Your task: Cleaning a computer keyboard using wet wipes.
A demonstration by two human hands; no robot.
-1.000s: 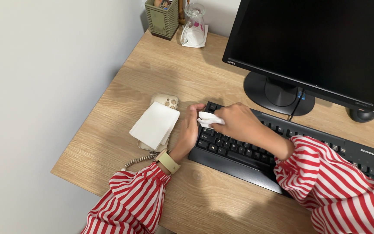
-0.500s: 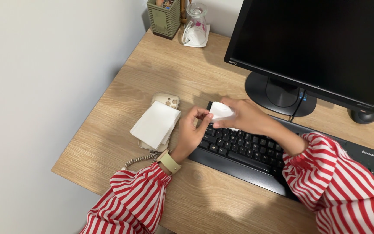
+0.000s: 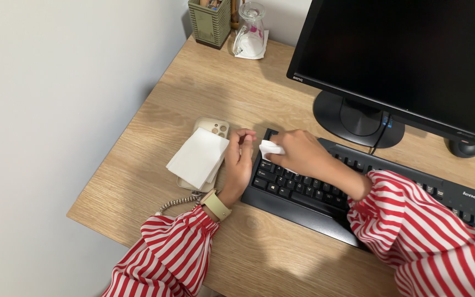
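Note:
A black keyboard (image 3: 325,192) lies on a wooden desk (image 3: 204,93). My right hand (image 3: 298,154) is closed on a small folded white tissue (image 3: 269,148) and presses it onto the keys at the keyboard's top left corner. My left hand (image 3: 238,165) rests beside the keyboard's left edge with its fingers curled and nothing in them. Both arms wear red-and-white striped sleeves, and a beige watch (image 3: 214,204) is on the left wrist.
A stack of white tissues (image 3: 198,158) lies on a phone (image 3: 213,129) left of my left hand. A black monitor (image 3: 408,60) on a round stand (image 3: 358,120) sits behind the keyboard. A pen holder (image 3: 209,22) and glass flask (image 3: 249,30) stand at the back.
My right hand has lowered the tissue from just above the keyboard onto the top left keys. My left hand let go of the tissue and drew back to the keyboard's left edge.

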